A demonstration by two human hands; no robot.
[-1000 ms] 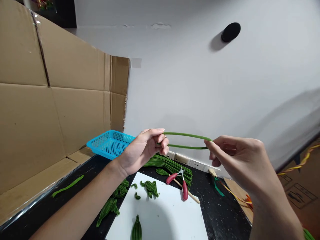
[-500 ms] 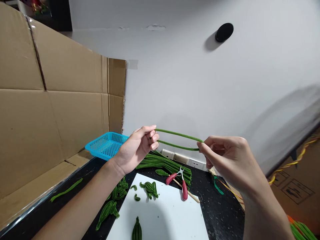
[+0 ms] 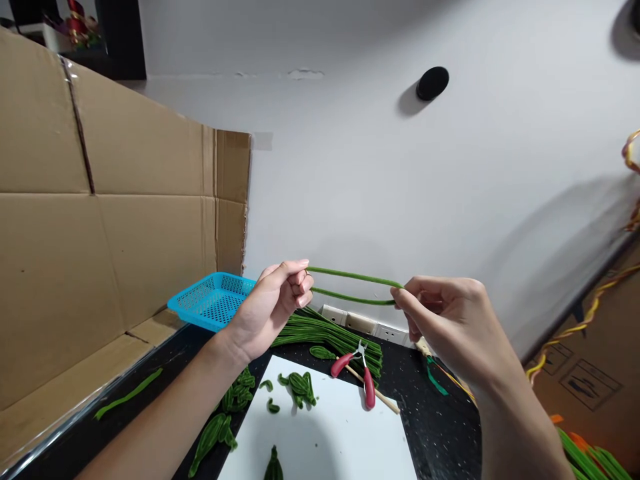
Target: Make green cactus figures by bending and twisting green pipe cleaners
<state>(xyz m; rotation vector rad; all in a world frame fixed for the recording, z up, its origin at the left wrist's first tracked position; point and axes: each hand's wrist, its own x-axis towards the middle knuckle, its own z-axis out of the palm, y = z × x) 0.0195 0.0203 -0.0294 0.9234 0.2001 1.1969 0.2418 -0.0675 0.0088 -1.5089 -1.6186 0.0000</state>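
A green pipe cleaner [image 3: 353,274], bent into a long narrow loop, stretches between my two hands above the counter. My left hand [image 3: 277,300] is closed on its left end, with thumb and fingers pinching it. At the other end my right hand [image 3: 440,310] pinches the bend between thumb and forefinger. Below lies a white board [image 3: 345,433] with leaf shapes of green pipe cleaner [image 3: 300,389] and small curled offcuts [image 3: 273,405]. Red-handled cutting pliers [image 3: 369,387] rest at the board's far edge, beside a wooden stick [image 3: 387,401].
A blue mesh basket [image 3: 215,300] stands at the back left by a cardboard wall [image 3: 150,247]. Behind the board lies a bundle of green pipe cleaners [image 3: 330,333], near wall sockets [image 3: 361,323]. More leaf shapes [image 3: 213,433] sit left of the board on the black counter [image 3: 445,427].
My view has shifted slightly, so the surroundings sit a little lower in the picture. Both hands still hold the pipe cleaner loop stretched in much the same pose.
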